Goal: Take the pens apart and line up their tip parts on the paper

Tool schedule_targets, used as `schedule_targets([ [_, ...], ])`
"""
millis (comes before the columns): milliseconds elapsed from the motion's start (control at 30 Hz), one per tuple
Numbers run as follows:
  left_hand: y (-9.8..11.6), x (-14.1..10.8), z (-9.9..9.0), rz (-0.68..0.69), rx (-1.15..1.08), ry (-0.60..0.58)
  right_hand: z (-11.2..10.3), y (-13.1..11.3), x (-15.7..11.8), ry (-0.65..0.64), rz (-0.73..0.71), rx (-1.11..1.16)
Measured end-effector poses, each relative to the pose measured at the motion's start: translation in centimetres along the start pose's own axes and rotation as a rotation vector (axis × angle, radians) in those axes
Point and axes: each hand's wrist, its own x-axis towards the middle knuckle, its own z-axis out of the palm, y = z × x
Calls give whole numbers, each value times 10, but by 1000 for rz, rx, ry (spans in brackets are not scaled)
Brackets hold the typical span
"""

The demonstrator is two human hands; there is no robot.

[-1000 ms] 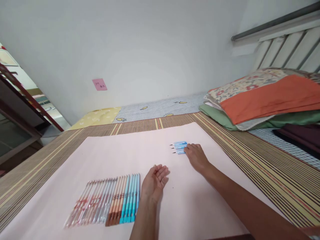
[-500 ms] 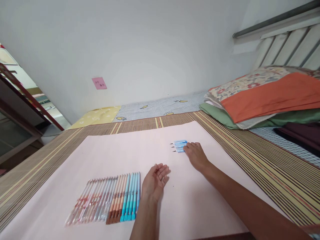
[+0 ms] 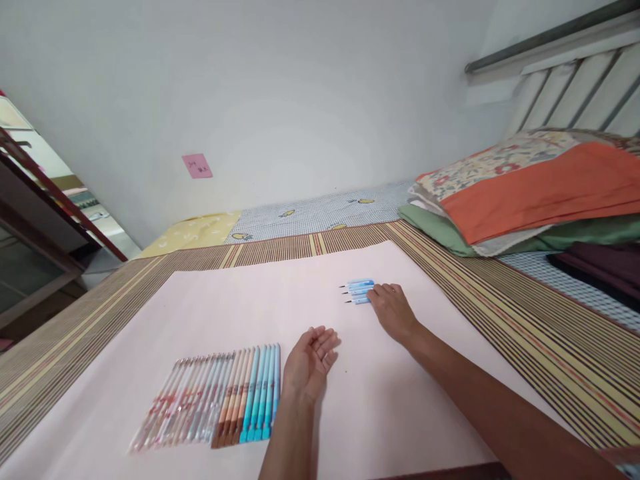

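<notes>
1. Pale paper (image 3: 240, 307) lies over a striped mat (image 3: 460, 293).
2. Blue pens (image 3: 357, 292) lie toward the paper's far right, dark tips pointing left.
3. Right hand (image 3: 393, 310): fingers curled at the pens' rear ends; whether it grips them, I cannot tell.
4. Left hand (image 3: 310, 363): palm up, loosely open, beside the long pens (image 3: 257, 393).
5. Hands and pens have stayed put since a second ago; the view shifted slightly.

Pale wall (image 3: 300, 100), grey pipe (image 3: 550, 40) upper right
</notes>
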Motion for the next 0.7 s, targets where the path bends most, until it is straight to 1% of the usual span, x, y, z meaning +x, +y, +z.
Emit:
schedule_targets([
  [233,1,-1,0,-2,10,1,-5,-1,-2,21,-30,31],
  [300,1,-1,1,-5,12,3,-10,-5,-3,32,-9,93],
  [367,0,-1,2,-4,13,5,-19,-15,-5,63,31,212],
  [467,0,-1,2,3,18,6,-39,-44,-9,129,90,519],
  [500,-1,-1,3,7,17,4,-48,-57,-11,129,98,656],
  [533,-2,-1,3,15,11,0,-58,-72,-13,118,137,797],
  [633,-4,1,3,41,-41,-29,-86,-117,-21,-9,249,1215],
  [700,-6,2,2,35,-87,-34,-98,-143,-26,-109,293,1410],
])
